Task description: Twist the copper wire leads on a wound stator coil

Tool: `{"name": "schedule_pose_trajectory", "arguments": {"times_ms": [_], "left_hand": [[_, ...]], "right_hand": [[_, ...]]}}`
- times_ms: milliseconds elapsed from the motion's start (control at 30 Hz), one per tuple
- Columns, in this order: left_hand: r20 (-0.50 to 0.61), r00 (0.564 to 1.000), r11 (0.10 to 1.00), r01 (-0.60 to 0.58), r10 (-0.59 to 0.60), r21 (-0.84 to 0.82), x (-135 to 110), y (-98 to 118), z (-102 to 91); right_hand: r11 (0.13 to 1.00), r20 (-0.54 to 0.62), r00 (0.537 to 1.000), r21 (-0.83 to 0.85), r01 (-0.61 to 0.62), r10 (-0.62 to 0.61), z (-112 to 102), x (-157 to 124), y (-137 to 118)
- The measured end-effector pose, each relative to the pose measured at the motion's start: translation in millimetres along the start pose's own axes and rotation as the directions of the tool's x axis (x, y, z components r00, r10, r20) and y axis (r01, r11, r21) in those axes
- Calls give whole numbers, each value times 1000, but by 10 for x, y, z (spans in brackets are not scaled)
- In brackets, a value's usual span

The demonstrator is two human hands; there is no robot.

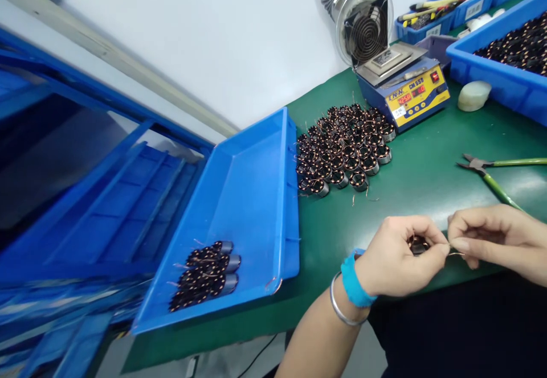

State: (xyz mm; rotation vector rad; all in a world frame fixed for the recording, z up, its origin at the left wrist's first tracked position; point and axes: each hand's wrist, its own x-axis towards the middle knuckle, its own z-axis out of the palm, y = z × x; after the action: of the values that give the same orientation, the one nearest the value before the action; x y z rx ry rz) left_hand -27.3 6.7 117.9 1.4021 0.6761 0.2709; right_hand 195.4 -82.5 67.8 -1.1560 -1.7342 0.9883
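At the far left, stacked blue plastic trays [92,196] lean at the edge of the view. Beside them on the green bench [410,207] sits an open blue tray [260,213], with wound copper coils in metal sleeves [205,272] lying in rows at its near end. Just right of that tray, a loose heap of similar coils [344,147] covers the bench, thin copper ends sticking out. Beyond the heap stand a yellow-and-blue soldering station [410,96] and a round fume extractor [363,25].

Near the bench edge, the left hand [397,258], with a blue wristband [352,281] and a metal bangle [342,305], is clenched around a small wound coil [417,246], which is mostly hidden by the fingers. The right hand [498,235] comes in from the right, its thumb and forefinger pinching what looks like the coil's fine copper lead [455,254]. Green-handled side cutters [485,164] lie just beyond it, and a blue tray of coils [508,59] sits far right.

The step in hand appears to be dressing that lead. The next move calls for a steady pinch, as the wire is thin.
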Motion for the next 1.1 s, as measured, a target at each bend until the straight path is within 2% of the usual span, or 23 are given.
{"name": "schedule_pose_trajectory", "arguments": {"times_ms": [67, 133, 167, 233, 333, 367, 400, 433, 500, 533, 567, 600, 633, 700, 733, 800, 867, 900, 933, 1000, 1033, 1067, 1100], "left_hand": [[20, 999, 999, 34, -34, -15, 10, 6, -17], [32, 998, 998, 63, -62, -22, 24, 9, -38], [35, 997, 997, 73, -72, -27, 29, 10, -46], [44, 996, 996, 83, -82, -41, 36, 7, -55], [57, 995, 995, 88, -85, -47, 37, 2, -51], [60, 995, 995, 87, -85, -41, 37, 3, -48], [56, 995, 996, 83, -81, -34, 35, 5, -44], [49, 996, 997, 76, -75, -24, 33, 8, -41], [30, 998, 999, 54, -54, -7, 26, 17, -37], [21, 999, 999, 41, -41, -3, 22, 21, -38], [16, 999, 999, 34, -34, -2, 18, 25, -40], [14, 999, 999, 32, -32, -5, 15, 27, -44], [18, 999, 999, 33, -33, -10, 13, 29, -49], [27, 999, 999, 42, -41, -22, 13, 29, -62], [32, 998, 998, 49, -48, -26, 16, 28, -67], [37, 998, 998, 61, -60, -33, 22, 24, -69], [34, 997, 997, 70, -68, -32, 29, 16, -60], [32, 997, 997, 66, -65, -28, 31, 9, -53], [27, 998, 998, 54, -54, -23, 33, 2, -44], [15, 1000, 1000, 23, -23, -5, 33, -16, -28], [10, 1000, 1000, 9, -10, 5, 32, -24, -22], [5, 1000, 1000, 1, -1, 12, 32, -29, -18], [5, 1000, 1000, 0, 0, 17, 33, -32, -18]], "right_hand": [[958, -68, 976, -217, 187, -206, -53, -45, 45], [782, 7, 885, -466, 415, -465, -146, -90, 104], [689, 68, 842, -541, 482, -535, -196, -106, 134], [578, 163, 801, -611, 540, -576, -280, -115, 183], [528, 231, 775, -616, 585, -589, -308, -67, 203], [528, 233, 760, -597, 604, -607, -283, -41, 190], [566, 197, 768, -569, 596, -610, -241, -15, 168], [658, 129, 812, -520, 544, -569, -186, 9, 137], [902, 5, 945, -296, 314, -327, -64, 41, 63], [978, 0, 988, -142, 152, -153, -12, 48, 30], [1000, 41, 999, -13, 3, -3, 26, 48, 4], [995, 82, 994, 60, -83, 78, 46, 42, -10], [994, 77, 994, 68, -83, 78, 48, 31, -9], [986, -37, 991, -114, 121, -126, 9, -4, 33], [925, -69, 953, -270, 267, -295, -21, -25, 69], [699, -4, 831, -544, 465, -556, -71, -66, 143], [526, 97, 768, -674, 519, -633, -81, -90, 188], [502, 103, 758, -691, 521, -644, -69, -91, 191], [537, 67, 769, -678, 503, -636, -48, -84, 180], [767, -44, 877, -508, 393, -478, 2, -53, 129], [898, -56, 947, -339, 281, -318, 23, -34, 98], [979, -17, 991, -155, 129, -133, 37, -18, 70], [1000, 55, 998, -10, -24, 25, 44, -7, 50]]}}
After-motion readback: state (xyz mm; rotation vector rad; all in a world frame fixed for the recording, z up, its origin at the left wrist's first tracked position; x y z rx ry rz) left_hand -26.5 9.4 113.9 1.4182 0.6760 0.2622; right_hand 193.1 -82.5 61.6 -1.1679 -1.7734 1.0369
